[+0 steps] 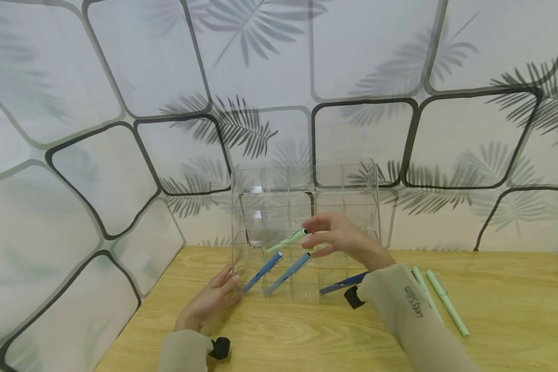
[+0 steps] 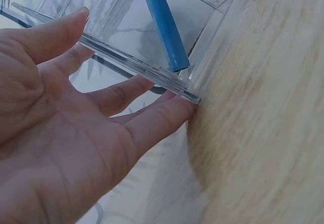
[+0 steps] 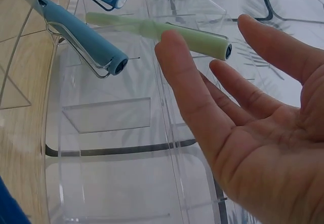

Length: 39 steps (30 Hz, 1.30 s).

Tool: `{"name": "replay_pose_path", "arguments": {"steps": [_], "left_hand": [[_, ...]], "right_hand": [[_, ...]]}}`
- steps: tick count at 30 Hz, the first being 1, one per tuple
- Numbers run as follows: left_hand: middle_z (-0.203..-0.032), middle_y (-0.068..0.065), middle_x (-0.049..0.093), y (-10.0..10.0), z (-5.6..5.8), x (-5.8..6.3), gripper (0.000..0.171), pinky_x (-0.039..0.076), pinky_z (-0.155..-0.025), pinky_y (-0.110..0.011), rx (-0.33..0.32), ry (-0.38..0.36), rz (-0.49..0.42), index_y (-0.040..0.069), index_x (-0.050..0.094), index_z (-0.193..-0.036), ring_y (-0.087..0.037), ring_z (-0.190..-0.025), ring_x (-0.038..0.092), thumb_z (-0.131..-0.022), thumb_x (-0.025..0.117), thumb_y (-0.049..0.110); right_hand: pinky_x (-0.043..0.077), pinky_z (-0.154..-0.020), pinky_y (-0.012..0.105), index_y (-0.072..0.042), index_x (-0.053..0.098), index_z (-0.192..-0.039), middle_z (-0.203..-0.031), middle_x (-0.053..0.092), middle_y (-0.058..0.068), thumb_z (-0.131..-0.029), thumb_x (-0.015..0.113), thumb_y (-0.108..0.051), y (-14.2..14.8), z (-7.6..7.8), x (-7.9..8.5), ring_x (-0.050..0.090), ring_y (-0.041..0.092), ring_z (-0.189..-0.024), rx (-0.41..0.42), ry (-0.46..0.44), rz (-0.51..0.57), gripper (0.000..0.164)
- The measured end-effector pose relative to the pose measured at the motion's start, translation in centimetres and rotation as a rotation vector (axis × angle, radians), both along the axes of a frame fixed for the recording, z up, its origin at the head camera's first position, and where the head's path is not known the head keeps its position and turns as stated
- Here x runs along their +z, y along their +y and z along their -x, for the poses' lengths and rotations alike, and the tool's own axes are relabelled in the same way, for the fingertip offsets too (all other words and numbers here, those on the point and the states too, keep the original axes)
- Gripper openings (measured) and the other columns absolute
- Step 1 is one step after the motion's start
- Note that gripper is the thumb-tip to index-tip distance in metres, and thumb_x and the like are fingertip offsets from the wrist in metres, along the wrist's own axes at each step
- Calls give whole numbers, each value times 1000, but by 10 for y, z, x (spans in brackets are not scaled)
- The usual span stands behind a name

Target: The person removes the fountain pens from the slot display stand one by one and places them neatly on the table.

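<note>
A clear stepped rack (image 1: 305, 296) with divided compartments stands on the table. A light green pen (image 1: 288, 239) leans in its second tier, cap end up. By that cap is my right hand (image 1: 343, 240), fingers spread and slightly bent; the right wrist view shows the pen (image 3: 197, 40) outside its grasp. Two blue pens, one darker (image 1: 263, 273) and one lighter (image 1: 289, 274), slant in the bottom tier's left compartments. Against the rack's left side wall (image 2: 136, 64), my left hand (image 1: 209, 304) rests with extended fingers touching the edge.
A dark blue pen (image 1: 344, 283) lies slanted at the bottom tier's right end, partly behind the right sleeve. Two light green pens (image 1: 448, 304) lie on the wooden table (image 1: 307, 336) to the right. A patterned curtain (image 1: 269, 62) hangs behind the rack.
</note>
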<state>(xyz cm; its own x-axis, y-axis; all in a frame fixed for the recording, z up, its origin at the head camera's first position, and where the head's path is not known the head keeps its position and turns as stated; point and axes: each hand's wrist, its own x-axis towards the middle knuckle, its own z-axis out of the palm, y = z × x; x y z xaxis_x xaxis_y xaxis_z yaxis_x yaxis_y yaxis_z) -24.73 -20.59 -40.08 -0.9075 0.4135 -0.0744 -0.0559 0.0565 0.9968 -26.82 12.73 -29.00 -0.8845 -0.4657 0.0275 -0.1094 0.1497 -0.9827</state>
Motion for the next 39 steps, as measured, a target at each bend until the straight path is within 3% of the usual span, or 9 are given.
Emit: {"name": "replay_pose_path", "arguments": {"steps": [12, 21, 28, 39], "left_hand": [[-163, -31, -3, 0, 0, -1, 61, 20, -117, -63, -4, 2, -4, 25, 7, -165, -50, -149, 4, -113, 36, 17], [-164, -31, -1, 1, 0, -1, 60, 21, -117, -62, -6, 6, -5, 25, 8, -165, -50, -149, 4, -113, 35, 17], [-164, -30, -2, 0, 0, -1, 60, 20, -117, -62, -10, 3, -4, 26, 8, -165, -49, -149, 5, -113, 36, 18], [-164, -30, -2, -1, 0, -1, 60, 19, -117, -63, -19, 13, -5, 27, 7, -165, -50, -149, 6, -113, 35, 18]], "right_hand": [[59, -91, 43, 12, 47, -140, -151, 38, 32, -97, 64, -1, -12, 3, -2, 66, 32, -109, 40, 19, -14, 47], [54, -99, 44, 12, 52, -134, -136, 52, 30, -101, 58, 2, -16, 5, -3, 68, 30, -108, 46, 42, -15, 35], [57, -94, 38, 15, 54, -129, -121, 61, 26, -103, 52, 5, -15, 6, -2, 69, 31, -108, -3, 58, -4, 27], [57, -94, 37, 15, 55, -126, -116, 65, 26, -104, 53, 3, -1, -2, 0, 70, 30, -105, -40, 109, 9, 25]]}}
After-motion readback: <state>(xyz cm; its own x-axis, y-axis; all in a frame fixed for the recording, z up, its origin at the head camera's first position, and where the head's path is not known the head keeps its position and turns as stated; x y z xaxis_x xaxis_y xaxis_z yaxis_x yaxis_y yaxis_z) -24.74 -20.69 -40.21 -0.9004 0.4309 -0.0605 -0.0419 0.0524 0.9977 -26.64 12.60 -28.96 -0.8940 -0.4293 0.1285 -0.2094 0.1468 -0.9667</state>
